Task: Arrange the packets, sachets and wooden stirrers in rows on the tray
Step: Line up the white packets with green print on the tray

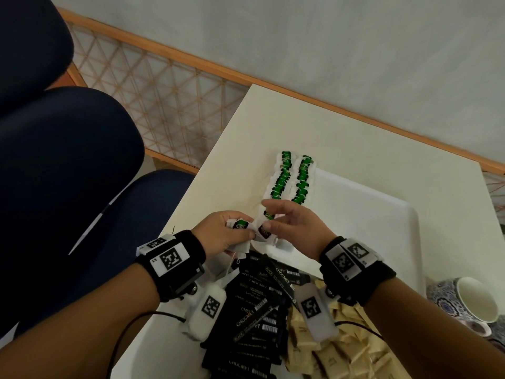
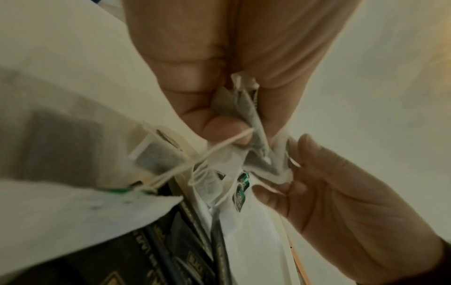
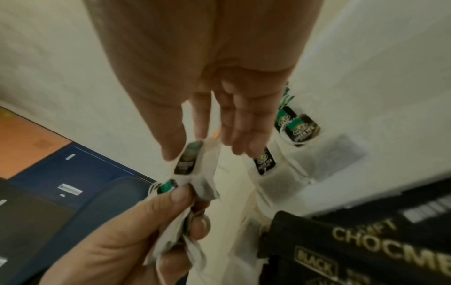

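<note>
The step in hand looks like the tea-bag rows: two rows of green-tagged tea bags (image 1: pixel 291 179) already lie along the tray's (image 1: pixel 382 214) left edge, and the hands meet just short of the near end of those rows. The left hand (image 1: pixel 224 233) has its fingers curled round a small bunch of tea bags (image 1: pixel 240 225), with loose strings trailing below. The right hand (image 1: pixel 293 228) pinches one bag (image 1: pixel 264 230) between thumb and forefinger, its other fingers nearly straight, apparently drawing that bag out of the bunch. The next move probably calls for freeing this bag from the tangled strings and laying it at the near end of a row, tag lined up with the others. Nearer the person than the rows, black sachets (image 1: pixel 259 310) and tan packets (image 1: pixel 341 348) lie in loose heaps, not yet sorted; no stirrers can be made out. A patterned cup (image 1: pixel 472 302) stands on the table just right of the tray. The left wrist view shows what the head view hides: the strings (image 2: pixel 207 152) crossing and knotted between several bags. The right wrist view shows the pinch from below and the printed tags of the laid bags (image 3: pixel 296 127) beyond the fingers.
</note>
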Motion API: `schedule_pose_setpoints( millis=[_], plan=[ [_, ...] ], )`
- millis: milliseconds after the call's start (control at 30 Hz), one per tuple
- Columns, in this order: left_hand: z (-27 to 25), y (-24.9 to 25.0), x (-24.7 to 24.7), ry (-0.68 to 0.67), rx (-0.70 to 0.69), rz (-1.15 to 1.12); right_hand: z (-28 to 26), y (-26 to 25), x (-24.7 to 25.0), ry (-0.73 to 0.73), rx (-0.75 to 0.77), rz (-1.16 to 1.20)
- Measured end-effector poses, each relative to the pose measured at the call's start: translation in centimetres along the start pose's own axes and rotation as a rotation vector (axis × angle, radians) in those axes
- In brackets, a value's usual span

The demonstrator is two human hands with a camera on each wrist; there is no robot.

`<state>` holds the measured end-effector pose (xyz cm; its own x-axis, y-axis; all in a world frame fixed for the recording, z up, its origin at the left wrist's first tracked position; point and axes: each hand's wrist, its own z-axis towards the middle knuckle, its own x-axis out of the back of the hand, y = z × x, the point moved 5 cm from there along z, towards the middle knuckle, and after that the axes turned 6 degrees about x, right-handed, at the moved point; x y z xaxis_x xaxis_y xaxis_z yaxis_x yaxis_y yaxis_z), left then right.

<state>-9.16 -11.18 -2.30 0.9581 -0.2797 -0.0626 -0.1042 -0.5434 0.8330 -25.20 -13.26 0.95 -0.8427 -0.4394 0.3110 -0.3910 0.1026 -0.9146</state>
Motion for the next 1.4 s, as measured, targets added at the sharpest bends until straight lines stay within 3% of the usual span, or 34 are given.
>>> schedule_pose_setpoints(
  millis=[100, 233, 333, 433, 533, 700, 933, 1133, 1233, 1400],
  plan=[
    [-0.1, 0.0, 0.0, -0.003, 0.000, 0.007, -0.2, 0.7, -0.5, -0.142, -0.102, -0.083],
    [0.2, -0.7, 0.7, 0.046, 0.032, -0.023, -0.1, 0.7, 0.4, 0.020, -0.102, -0.021],
    [0.4, -1.3, 1.8, 0.098, 0.055, -0.092, 0.3, 0.3, 1.4, 0.084, -0.038, -0.212],
    [0.4, -1.8, 3.1, 0.178, 0.094, -0.191, 0.4, -0.4, 1.4, 0.015, -0.002, -0.471],
    [0.3, -2.2, 4.2, 0.211, 0.131, -0.279, 0.5, -0.4, 1.1, -0.052, -0.036, -0.544],
    [-0.2, -1.7, 5.3, 0.199, 0.135, -0.406, 1.0, 0.5, 0.2, -0.114, -0.069, -0.601],
    [-0.5, -0.9, 5.2, 0.151, 0.083, -0.341, 2.0, 1.1, 0.0, -0.077, -0.064, -0.705],
    [-0.5, -0.2, 3.5, 0.103, 0.049, -0.221, 1.9, 0.5, 0.5, -0.022, 0.015, -0.698],
    [-0.4, 0.1, 2.3, 0.047, 0.023, -0.150, 1.3, -0.9, 0.5, 0.067, 0.111, -0.518],
    [0.1, 0.4, 0.1, -0.005, 0.016, -0.040, 0.7, -1.3, 0.0, 0.043, 0.055, -0.299]
  ],
)
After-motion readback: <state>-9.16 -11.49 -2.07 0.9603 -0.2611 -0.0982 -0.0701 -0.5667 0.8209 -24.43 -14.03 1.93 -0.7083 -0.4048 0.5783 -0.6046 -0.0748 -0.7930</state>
